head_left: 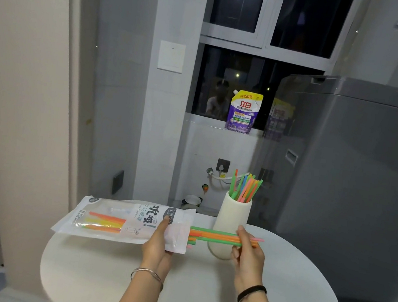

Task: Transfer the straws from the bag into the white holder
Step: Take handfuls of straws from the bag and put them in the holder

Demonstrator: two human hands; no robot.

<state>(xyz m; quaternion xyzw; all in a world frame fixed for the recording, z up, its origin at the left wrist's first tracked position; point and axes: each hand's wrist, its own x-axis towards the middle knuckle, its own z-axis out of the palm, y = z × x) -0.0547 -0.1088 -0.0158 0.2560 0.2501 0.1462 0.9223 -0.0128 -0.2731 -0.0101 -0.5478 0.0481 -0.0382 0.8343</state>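
Clear plastic bag point(117, 221) reading "吮吸!" is gripped by the left hand point(157, 241) over the surface point(200, 290). Right hand point(246, 256) pinches straws point(217, 237) sticking half out, right in front of the holder point(231, 221). Purple "立白" pouch point(244, 112) stands further back.

The left hand point(156, 244) wears a thin silver bangle point(147, 274) at the wrist. The right hand point(246, 261) wears a black band point(251, 293) there. Both arms are bare.

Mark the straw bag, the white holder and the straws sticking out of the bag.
straw bag point(143, 219), head view, printed label.
white holder point(232, 213), head view, upper side wall.
protruding straws point(212, 235), head view, orange straw just past bag mouth.
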